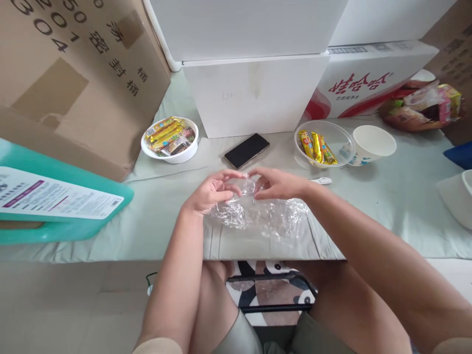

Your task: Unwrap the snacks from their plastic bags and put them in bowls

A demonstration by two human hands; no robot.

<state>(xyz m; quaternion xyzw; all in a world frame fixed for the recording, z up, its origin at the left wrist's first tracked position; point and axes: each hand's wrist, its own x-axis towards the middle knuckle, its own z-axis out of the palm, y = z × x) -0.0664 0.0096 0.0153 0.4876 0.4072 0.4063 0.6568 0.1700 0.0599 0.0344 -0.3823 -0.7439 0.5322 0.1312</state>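
Observation:
Clear plastic film (282, 216) lies crumpled near the table's front edge, with one part raised between my hands. From the left, my left hand (216, 189) pinches the raised part between its fingertips. My right hand (278, 183) meets it from the other side, thumb and fingers curled around the same part. The two index fingertips almost touch at the top of the film. Just behind my hands lies a black phone (247, 150). A small white plastic piece (321, 181) sticks out past my right wrist.
At the back left stands a white bowl (188, 151) of wrapped snacks. A clear bowl (344, 142) with several yellow packets and a paper cup (374, 142) are at the right. A teal jug (66, 196) and cardboard box (84, 108) flank the left; white boxes (250, 98) stand behind.

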